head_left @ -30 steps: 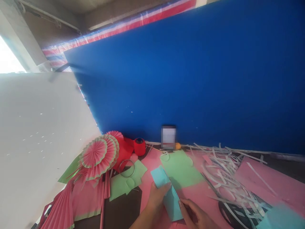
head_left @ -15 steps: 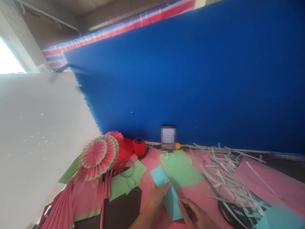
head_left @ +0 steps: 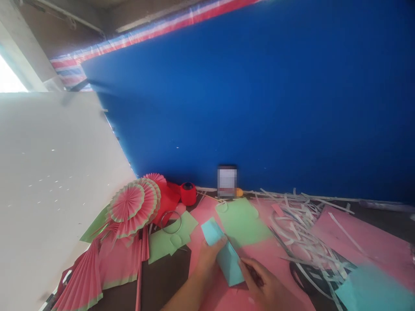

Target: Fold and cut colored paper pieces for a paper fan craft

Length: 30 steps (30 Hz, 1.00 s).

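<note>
A folded strip of light blue paper (head_left: pixel 231 264) slants between my hands, above the pink sheet. My left hand (head_left: pixel 211 255) grips its left edge, thumb lying on top. At the lower right edge, my right hand (head_left: pixel 256 274) pinches the same paper between thumb and fingers; the other fingers curl underneath. Beyond the paper lies a light green sheet (head_left: pixel 240 220). Pink paper (head_left: pixel 201 211) spreads beneath and around both hands.
Pleated pink rosettes with green rims (head_left: pixel 128 203) and folded pink fans (head_left: pixel 82 280) stand at left. A red tape roll (head_left: pixel 188 195) and metal ring (head_left: pixel 171 222) lie near. White paper strips (head_left: pixel 298 224) cover black-handled scissors (head_left: pixel 306 280) at right. A blue panel (head_left: pixel 243 95) rises behind.
The view has shifted slightly, and most things sit a little higher and further left. Both hands still hold the blue paper, whose lower end now shows more fully.
</note>
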Tool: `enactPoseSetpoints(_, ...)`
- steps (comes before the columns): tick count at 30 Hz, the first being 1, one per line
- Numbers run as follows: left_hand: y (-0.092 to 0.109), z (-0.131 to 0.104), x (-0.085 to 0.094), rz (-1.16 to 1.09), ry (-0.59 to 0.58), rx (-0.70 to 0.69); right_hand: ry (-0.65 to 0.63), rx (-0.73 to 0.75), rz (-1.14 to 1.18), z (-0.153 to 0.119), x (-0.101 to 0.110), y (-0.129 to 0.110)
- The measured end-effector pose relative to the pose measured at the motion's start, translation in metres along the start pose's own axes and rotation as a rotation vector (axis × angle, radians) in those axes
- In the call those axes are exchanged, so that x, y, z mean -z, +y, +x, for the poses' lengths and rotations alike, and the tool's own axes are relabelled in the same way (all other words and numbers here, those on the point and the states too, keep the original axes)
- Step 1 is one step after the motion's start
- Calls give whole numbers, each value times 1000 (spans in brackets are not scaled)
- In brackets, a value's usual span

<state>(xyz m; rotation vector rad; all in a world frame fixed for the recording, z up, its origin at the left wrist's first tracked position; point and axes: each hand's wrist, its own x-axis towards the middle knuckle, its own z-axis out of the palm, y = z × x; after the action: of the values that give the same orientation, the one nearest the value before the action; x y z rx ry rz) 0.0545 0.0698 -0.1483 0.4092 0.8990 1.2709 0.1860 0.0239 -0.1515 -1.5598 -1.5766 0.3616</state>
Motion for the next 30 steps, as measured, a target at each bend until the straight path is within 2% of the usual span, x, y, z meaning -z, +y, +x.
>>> enactPoseSetpoints(2,3,-2,0,-30,-21,-12,-89,-31,39,2,8,-10)
enactPoseSetpoints(5,4,-3,2,-70,-12,-7,-233,-217,140,3,17,-20)
enactPoseSetpoints(7,5,-3,3,-107,10,8,-288,-327,209,3,17,-20)
enactPoseSetpoints(9,6,-2,3,-127,29,14,-316,-369,264,0,13,-14)
enactPoseSetpoints(15,15,2,3,-156,40,29,-261,-318,290,-5,0,4)
enactPoseSetpoints(20,26,4,4,-125,39,-56,-283,-261,234,0,6,3)
enactPoseSetpoints(23,28,4,6,-143,8,-36,-277,-234,223,4,10,3)
enactPoseSetpoints(26,27,6,8,-126,0,-50,-258,-157,219,6,10,4)
enactPoseSetpoints(30,27,12,10,43,79,-161,-226,-6,132,9,9,10)
